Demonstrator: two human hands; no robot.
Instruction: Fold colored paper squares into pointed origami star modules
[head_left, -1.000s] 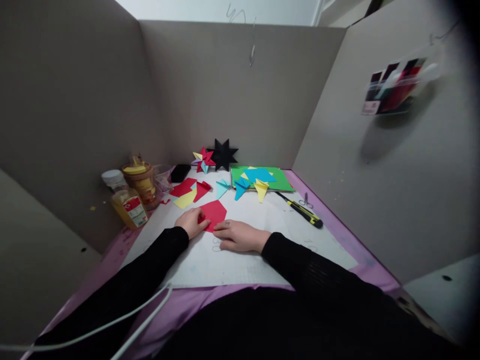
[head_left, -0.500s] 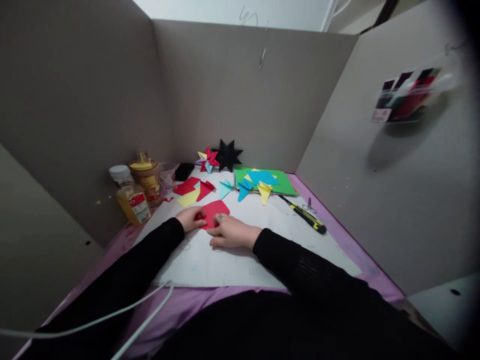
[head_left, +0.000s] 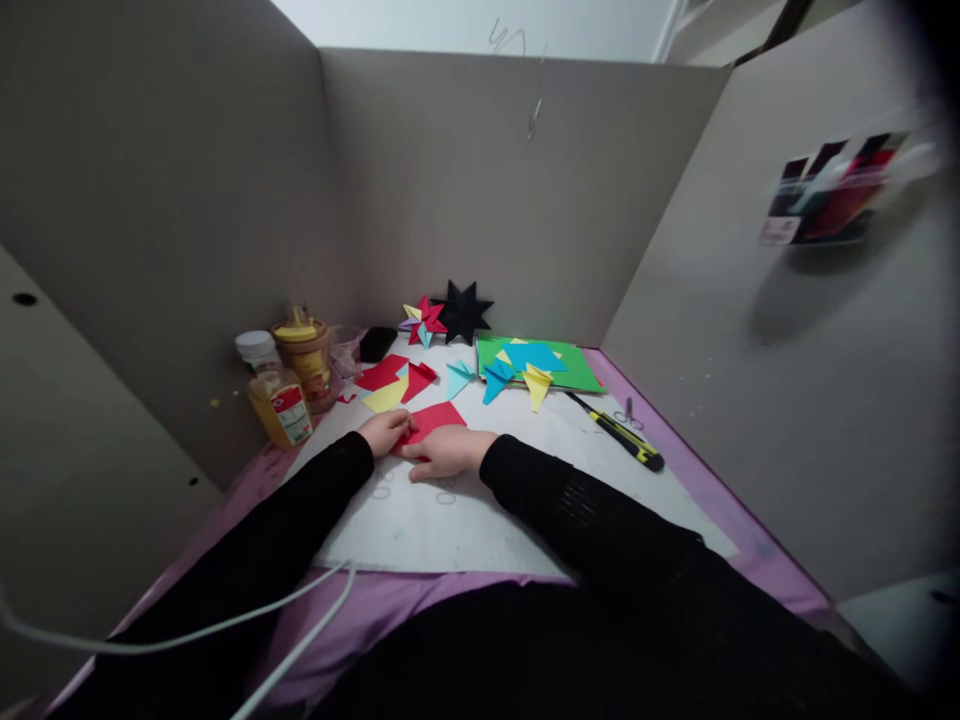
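A sheet of red paper (head_left: pixel 439 416) lies on the white board (head_left: pixel 480 530), its near part covered by my hands. My left hand (head_left: pixel 386 432) is closed on the paper's left edge, fingers curled and pressed together. Across the near edge of the sheet lies my right hand (head_left: pixel 446 451), index finger stretched out toward my left fingertips and thumb apart below. Just behind are a folded red paper piece (head_left: pixel 418 380) and a flat yellow paper (head_left: pixel 386 396). Folded pieces in light blue (head_left: pixel 459 377), blue (head_left: pixel 497 379) and yellow (head_left: pixel 537 385) stand in a row.
A yellow-black utility knife (head_left: pixel 626 440) and small scissors (head_left: pixel 629 414) lie right. Coloured sheets (head_left: pixel 581 368) are stacked behind. A multicoloured paper star (head_left: pixel 424 320) and a black star (head_left: pixel 465 312) lean at the back. Left stand a glue bottle (head_left: pixel 281 395) and a brown jar (head_left: pixel 306 365).
My right hand has slid left along the near edge of the red paper, closer to my left hand. The whole view has shifted slightly.
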